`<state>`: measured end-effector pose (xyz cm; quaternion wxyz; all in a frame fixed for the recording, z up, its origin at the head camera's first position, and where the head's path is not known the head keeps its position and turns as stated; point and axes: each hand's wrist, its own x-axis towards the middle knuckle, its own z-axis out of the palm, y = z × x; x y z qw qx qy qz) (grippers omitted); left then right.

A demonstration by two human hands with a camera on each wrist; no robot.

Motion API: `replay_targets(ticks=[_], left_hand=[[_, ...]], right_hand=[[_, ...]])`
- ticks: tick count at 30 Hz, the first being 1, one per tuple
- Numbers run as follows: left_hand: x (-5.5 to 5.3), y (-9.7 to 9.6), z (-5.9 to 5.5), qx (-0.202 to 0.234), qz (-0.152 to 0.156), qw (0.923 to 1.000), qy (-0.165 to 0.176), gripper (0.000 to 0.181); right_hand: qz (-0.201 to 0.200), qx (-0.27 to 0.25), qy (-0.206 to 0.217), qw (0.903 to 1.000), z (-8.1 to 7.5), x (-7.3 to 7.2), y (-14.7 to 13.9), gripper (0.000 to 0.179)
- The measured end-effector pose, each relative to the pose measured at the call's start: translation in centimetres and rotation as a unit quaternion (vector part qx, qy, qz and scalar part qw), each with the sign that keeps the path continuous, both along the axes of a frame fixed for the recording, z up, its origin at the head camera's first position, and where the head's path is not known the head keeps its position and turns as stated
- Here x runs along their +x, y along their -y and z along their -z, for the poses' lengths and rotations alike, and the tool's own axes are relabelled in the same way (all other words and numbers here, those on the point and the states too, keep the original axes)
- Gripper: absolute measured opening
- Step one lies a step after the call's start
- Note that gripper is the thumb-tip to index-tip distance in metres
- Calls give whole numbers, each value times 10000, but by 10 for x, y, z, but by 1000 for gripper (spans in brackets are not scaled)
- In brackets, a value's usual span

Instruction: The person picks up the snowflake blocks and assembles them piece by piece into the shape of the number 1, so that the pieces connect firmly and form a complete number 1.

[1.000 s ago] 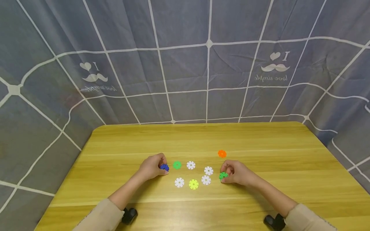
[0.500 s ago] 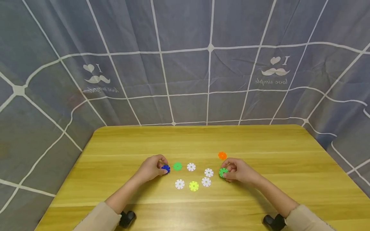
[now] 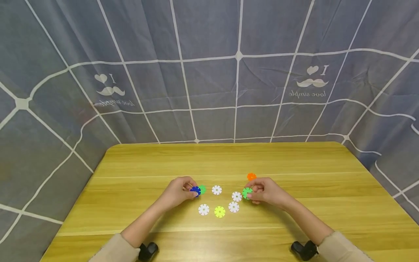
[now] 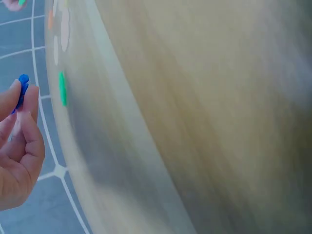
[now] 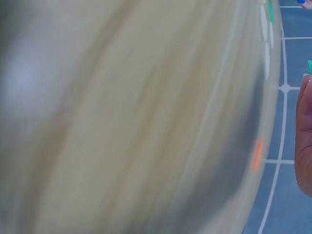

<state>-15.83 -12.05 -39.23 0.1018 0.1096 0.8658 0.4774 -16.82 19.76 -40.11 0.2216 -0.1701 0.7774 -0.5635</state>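
My left hand (image 3: 178, 193) pinches a blue notched disc (image 3: 195, 190) between thumb and fingers; in the left wrist view the blue disc (image 4: 22, 91) is seen edge-on, raised above the table. In the head view it overlaps a green notched disc (image 3: 203, 189) lying on the wood. My right hand (image 3: 269, 191) pinches another green notched disc (image 3: 247, 193), just right of a white disc (image 3: 236, 196). Only a sliver of that held green disc (image 5: 310, 65) shows in the right wrist view, above the fingertips. An orange disc (image 3: 251, 176) lies behind the right hand.
Between the hands lie more white discs, one at the back (image 3: 216, 190), one at front left (image 3: 203, 209), one at right (image 3: 234, 207), and a yellow disc (image 3: 219, 211). A grey curtain (image 3: 212, 87) with white lines hangs behind the wooden table (image 3: 222, 156).
Both hands have moved inward with their discs. The left hand's blue disc now overlaps the loose green one in the head view; the right hand's green disc has come nearer the white discs.
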Motion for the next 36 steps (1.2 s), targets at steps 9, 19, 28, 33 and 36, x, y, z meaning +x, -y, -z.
replay_targets(ticks=[9, 19, 28, 33, 36], left_hand=[[8, -12, -1, 630, 26, 9972, 412, 19], [15, -26, -9, 1883, 244, 9756, 1101, 24], [23, -41, -14, 2230, 218, 9690, 1040, 26], [27, -48, -18, 2332, 185, 9666, 1051, 26], [28, -51, -19, 2461, 106, 9623, 1151, 27]], right_hand=[[-63, -280, -14, 9996, -9, -3, 17, 28], [-181, -509, -111, 9985, -22, -4, 33, 27], [-112, -649, -152, 9977, -28, -3, 44, 26], [-151, -791, -321, 9962, -30, -1, 47, 25], [-254, -847, -444, 9951, -29, -1, 49, 24]])
